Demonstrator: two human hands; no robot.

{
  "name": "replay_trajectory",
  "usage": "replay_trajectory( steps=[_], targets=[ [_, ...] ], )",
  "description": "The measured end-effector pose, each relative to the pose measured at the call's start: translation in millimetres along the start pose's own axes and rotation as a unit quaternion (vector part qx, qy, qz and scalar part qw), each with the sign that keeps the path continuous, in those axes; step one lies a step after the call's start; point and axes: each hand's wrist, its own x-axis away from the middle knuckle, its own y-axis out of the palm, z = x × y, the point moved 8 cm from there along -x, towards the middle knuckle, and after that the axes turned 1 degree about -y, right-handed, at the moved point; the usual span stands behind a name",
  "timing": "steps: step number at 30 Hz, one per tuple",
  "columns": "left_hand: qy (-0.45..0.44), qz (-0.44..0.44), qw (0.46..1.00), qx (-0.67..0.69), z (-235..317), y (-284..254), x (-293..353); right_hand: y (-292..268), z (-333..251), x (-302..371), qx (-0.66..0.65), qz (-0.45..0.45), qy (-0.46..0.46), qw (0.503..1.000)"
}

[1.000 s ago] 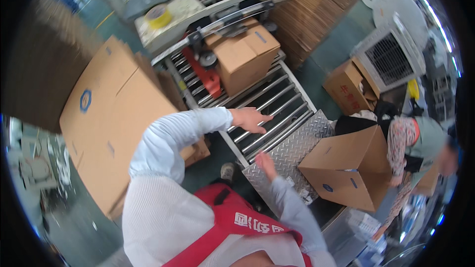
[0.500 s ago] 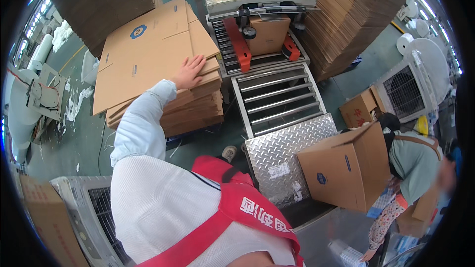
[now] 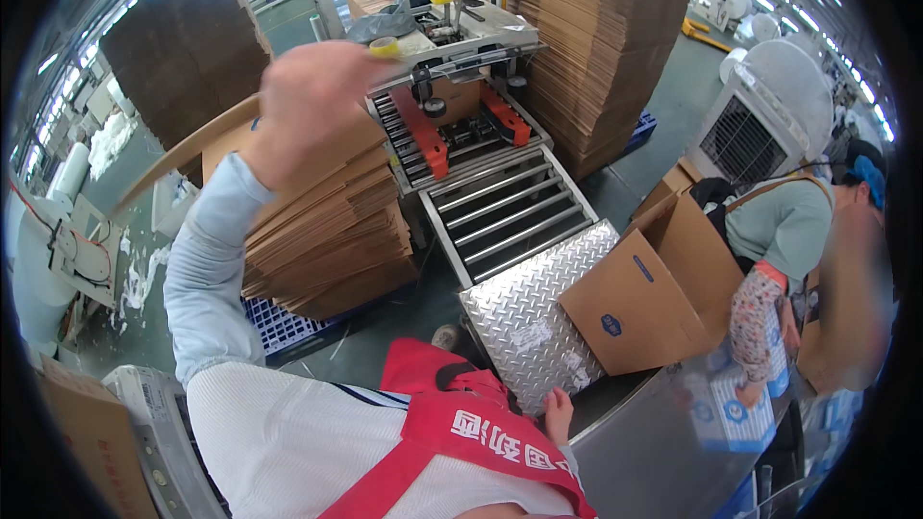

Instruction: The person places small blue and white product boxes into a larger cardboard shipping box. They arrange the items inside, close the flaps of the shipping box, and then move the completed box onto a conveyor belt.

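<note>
My left hand [image 3: 312,101], smeared by motion, is raised over the stack of flat cartons [image 3: 332,235]. It appears closed on the top flat carton [image 3: 178,165], which tilts up with its far edge sticking out leftward; the fingers' exact hold is blurred. Low in front of me, my right hand [image 3: 558,413] shows only in part, fingers loosely apart and holding nothing visible. It is beside the lower edge of the diamond-pattern metal plate [image 3: 524,303]. An opened carton [image 3: 630,308] leans tilted at that plate's right side.
A roller conveyor [image 3: 510,207] leads to a taping machine [image 3: 461,48] with a carton inside. Tall cardboard stacks [image 3: 596,48] flank it. At right, a co-worker [image 3: 779,221] touches blue-and-white packs [image 3: 735,408]. An air cooler [image 3: 740,139] stands behind; another person is at the back.
My left hand has risen from the stack, and the top carton has lifted and tilted. My right hand has come into view. The carton in the machine has moved farther in.
</note>
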Motion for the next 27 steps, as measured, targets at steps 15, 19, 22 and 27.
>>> replay_trajectory(
  steps=[15,19,22,27],
  targets=[
    [-0.387,-0.017,0.685,0.617,72.2,342.1,51.2,-72.8,-341.8,143.2,0.362,0.287,-0.192,0.866],
    [-0.448,-0.21,0.606,0.623,64.7,388.9,161.4,-51.0,-396.2,117.4,0.421,0.31,-0.217,0.824],
    [-0.422,-0.294,0.516,0.686,73.4,408.3,194.2,-78.5,-385.0,135.9,0.335,0.446,-0.178,0.811],
    [-0.463,-0.403,0.431,0.661,83.3,366.7,175.6,-32.6,-353.9,128.0,0.005,0.647,-0.158,0.746]
  ],
)
